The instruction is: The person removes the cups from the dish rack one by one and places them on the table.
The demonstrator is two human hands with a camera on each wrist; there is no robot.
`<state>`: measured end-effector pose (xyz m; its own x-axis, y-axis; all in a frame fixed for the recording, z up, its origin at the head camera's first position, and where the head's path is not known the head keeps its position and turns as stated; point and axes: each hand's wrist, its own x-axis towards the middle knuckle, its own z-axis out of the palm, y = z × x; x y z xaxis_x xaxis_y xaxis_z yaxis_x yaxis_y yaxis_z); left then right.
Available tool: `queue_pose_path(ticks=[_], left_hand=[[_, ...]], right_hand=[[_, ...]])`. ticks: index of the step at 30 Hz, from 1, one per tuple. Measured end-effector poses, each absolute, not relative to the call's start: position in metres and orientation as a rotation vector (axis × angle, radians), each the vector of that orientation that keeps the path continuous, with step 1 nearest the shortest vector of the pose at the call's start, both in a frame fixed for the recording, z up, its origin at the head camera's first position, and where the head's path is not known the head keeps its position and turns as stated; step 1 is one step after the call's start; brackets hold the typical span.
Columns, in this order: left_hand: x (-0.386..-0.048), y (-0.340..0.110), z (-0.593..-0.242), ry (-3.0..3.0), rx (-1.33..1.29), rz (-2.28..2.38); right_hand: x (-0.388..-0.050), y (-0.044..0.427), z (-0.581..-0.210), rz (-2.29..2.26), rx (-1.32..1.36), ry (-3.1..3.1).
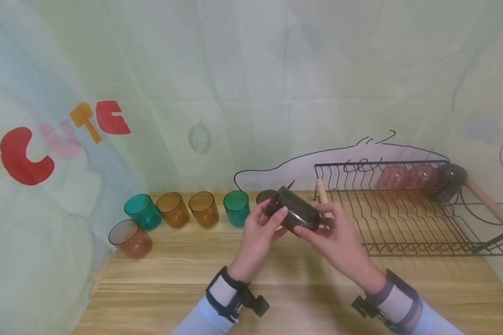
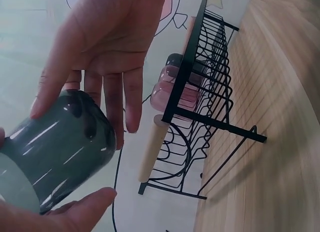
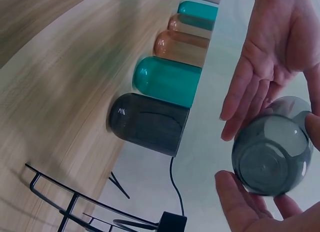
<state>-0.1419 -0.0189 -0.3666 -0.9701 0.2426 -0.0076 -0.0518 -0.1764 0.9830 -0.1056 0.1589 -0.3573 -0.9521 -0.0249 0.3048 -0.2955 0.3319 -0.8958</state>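
Observation:
A dark grey see-through cup (image 1: 297,209) lies tilted in the air between both hands, above the table. My left hand (image 1: 257,232) grips its left end, the thumb along the near side. At the other end my right hand (image 1: 339,237) holds it near the rounded base, thumb below and fingers around the end. In the right wrist view the base of this cup (image 3: 270,159) faces the camera. Behind the hands stands another dark grey cup (image 3: 150,122), partly hidden in the head view, beside a teal cup (image 1: 236,209).
Two amber cups (image 1: 204,210), another teal cup (image 1: 142,211) and a pink cup (image 1: 131,239) stand at the left on the wooden table (image 1: 172,279). At right, a black wire rack (image 1: 369,244) with wooden handles holds pink cups (image 1: 394,177) and a dark cup (image 1: 448,179).

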Motion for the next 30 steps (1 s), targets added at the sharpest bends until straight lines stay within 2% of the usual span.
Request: queue_pose_path(ticks=[9, 18, 24, 30], left_hand=[[-0.129, -0.022, -0.344, 2.071, 0.347, 2.193], [-0.139, -0.029, -0.367, 2.265, 0.415, 2.151], [-0.139, -0.045, -0.363, 2.350, 0.376, 2.121], [-0.152, -0.072, -0.382, 2.483, 0.287, 2.120]], right_hand=[[-0.111, 0.168, -0.375, 1.563, 0.237, -2.530], [-0.110, 0.178, -0.372, 1.236, 0.341, -2.693], [-0.113, 0.193, -0.369, 1.114, 0.270, -2.708], [-0.118, 0.212, -0.365, 1.051, 0.207, -2.707]])
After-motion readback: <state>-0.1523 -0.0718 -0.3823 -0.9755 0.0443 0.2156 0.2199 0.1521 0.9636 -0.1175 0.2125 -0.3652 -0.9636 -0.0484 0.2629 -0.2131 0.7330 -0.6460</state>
